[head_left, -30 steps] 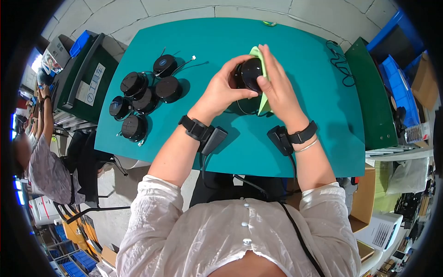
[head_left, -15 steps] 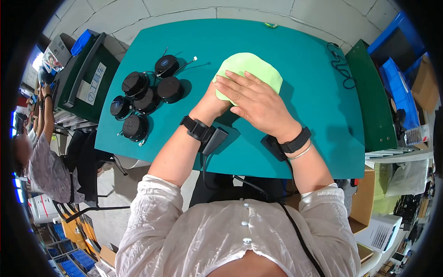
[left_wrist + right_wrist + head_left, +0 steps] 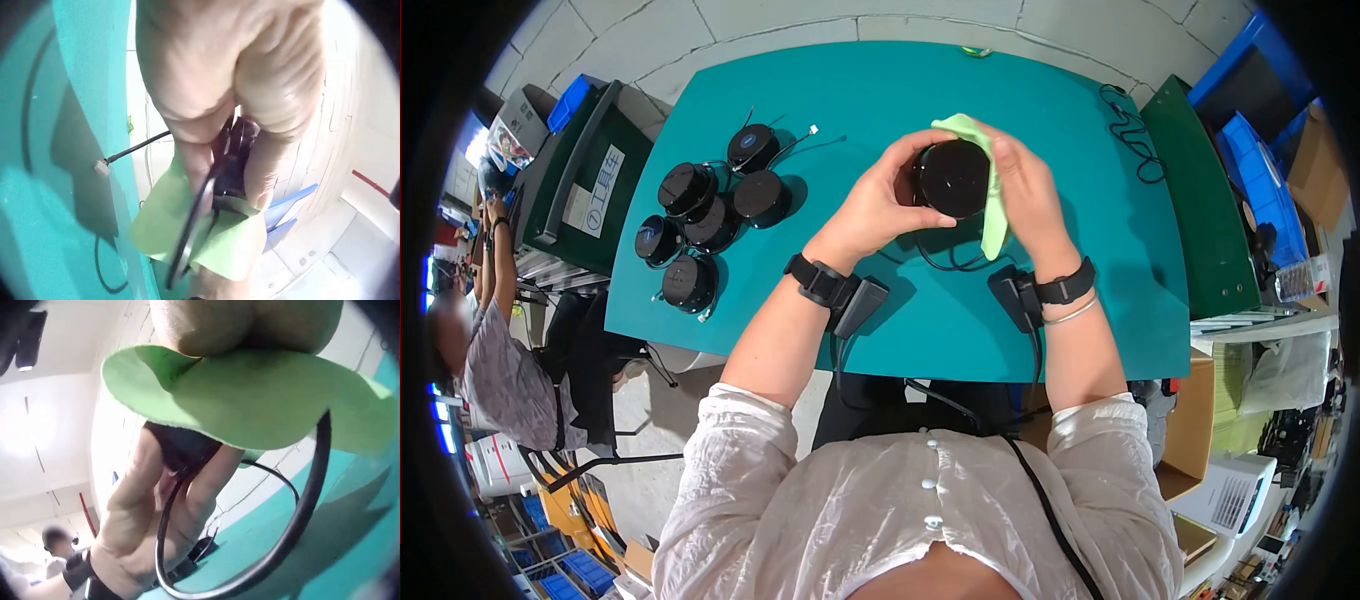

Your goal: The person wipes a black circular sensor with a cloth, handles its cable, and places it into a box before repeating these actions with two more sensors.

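Note:
In the head view, the left hand (image 3: 872, 208) grips a round black device (image 3: 953, 180) from its left side, its dark flat face towards the camera. The right hand (image 3: 1032, 195) holds a light green cloth (image 3: 994, 200) along the device's right edge. Seen by the left wrist camera, the thumb and fingers of the left hand (image 3: 231, 69) pinch the device (image 3: 234, 156), with the cloth (image 3: 231, 247) beyond. In the right wrist view, the cloth (image 3: 250, 400) lies under the right hand (image 3: 244, 325), and a black cable (image 3: 294, 531) loops from the device (image 3: 181, 447).
Several similar black devices (image 3: 762, 198) with cables stand at the left of the green table (image 3: 880, 340). A coiled black cable (image 3: 1135, 135) lies at the right. Green cabinets (image 3: 1200, 210) flank the table, and another person (image 3: 510, 370) is at the far left.
The cloth was spread over the device under the flat right hand half a second ago. Now the right hand and cloth are at the device's right side, and its dark face shows.

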A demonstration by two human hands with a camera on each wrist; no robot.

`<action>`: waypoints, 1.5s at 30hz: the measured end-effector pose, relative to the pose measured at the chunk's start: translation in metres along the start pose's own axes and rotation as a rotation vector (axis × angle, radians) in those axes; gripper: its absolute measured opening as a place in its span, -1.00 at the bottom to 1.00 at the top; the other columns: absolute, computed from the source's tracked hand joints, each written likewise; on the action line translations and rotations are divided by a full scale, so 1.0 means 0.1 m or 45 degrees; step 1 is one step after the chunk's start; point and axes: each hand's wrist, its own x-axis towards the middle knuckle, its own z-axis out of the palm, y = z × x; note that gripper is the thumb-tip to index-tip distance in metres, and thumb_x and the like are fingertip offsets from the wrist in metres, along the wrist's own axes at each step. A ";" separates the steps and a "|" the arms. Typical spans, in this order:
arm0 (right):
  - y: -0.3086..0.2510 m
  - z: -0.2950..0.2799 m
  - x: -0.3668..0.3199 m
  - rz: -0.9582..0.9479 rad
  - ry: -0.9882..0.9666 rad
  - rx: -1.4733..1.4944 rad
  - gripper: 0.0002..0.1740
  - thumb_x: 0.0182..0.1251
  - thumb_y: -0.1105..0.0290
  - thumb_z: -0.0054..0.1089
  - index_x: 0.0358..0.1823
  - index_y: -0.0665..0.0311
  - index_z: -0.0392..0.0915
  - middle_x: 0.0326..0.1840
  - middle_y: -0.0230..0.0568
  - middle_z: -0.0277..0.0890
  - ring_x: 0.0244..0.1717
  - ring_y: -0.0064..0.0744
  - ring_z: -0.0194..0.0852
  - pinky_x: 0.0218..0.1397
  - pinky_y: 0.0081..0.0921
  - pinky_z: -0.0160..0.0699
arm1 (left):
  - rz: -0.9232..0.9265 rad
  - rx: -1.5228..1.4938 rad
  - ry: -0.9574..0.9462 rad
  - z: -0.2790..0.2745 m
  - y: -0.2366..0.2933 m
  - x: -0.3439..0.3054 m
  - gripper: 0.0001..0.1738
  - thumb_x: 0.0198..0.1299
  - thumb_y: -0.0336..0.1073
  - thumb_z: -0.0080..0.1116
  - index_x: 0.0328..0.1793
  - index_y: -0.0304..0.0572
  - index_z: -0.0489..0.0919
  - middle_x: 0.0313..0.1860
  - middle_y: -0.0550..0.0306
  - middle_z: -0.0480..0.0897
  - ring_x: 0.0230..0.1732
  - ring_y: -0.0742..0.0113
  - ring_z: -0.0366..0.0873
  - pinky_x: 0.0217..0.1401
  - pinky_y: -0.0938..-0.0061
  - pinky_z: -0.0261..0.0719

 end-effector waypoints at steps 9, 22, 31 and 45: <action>0.43 -0.75 0.18 0.174 0.692 -0.064 -0.66 0.51 0.25 -0.10 -0.03 0.41 0.51 -0.25 -0.18 0.58 -0.19 -0.41 0.51 -0.08 -0.48 0.47 | 0.074 -0.607 0.123 -0.16 0.11 0.01 -0.08 -0.10 -0.65 0.36 0.43 -0.16 0.20 0.29 -0.06 0.42 0.26 -0.01 0.48 0.20 -0.10 0.61; 0.26 0.18 -0.02 0.287 -0.323 0.024 -0.62 0.39 0.37 0.14 0.20 0.29 0.43 0.11 -0.18 0.54 0.13 -0.42 0.49 0.16 -0.48 0.46 | 0.025 -0.570 0.058 -0.11 0.10 -0.01 -0.04 -0.08 -0.49 0.43 0.47 -0.11 0.17 0.42 -0.17 0.28 0.35 -0.01 0.38 0.18 0.01 0.65; 0.38 0.12 0.03 0.383 -0.323 0.033 -0.60 0.35 0.08 0.19 -0.15 0.35 0.57 -0.42 -0.29 0.60 -0.43 -0.52 0.61 -0.30 -0.54 0.59 | 0.031 -0.283 0.075 -0.08 0.16 -0.01 -0.07 -0.21 -0.69 0.40 0.39 -0.15 0.29 0.29 0.10 0.41 0.33 0.23 0.38 0.38 0.30 0.44; 0.29 -0.02 0.04 0.318 -0.063 0.178 -0.83 0.41 0.46 0.05 -0.10 0.38 0.56 -0.32 -0.33 0.56 -0.23 -0.61 0.47 -0.16 -0.66 0.44 | 0.168 0.457 -0.031 -0.01 0.33 -0.04 -0.14 -0.19 -0.76 0.32 0.32 -0.14 0.30 0.45 -0.06 0.29 0.36 0.18 0.38 0.35 0.33 0.48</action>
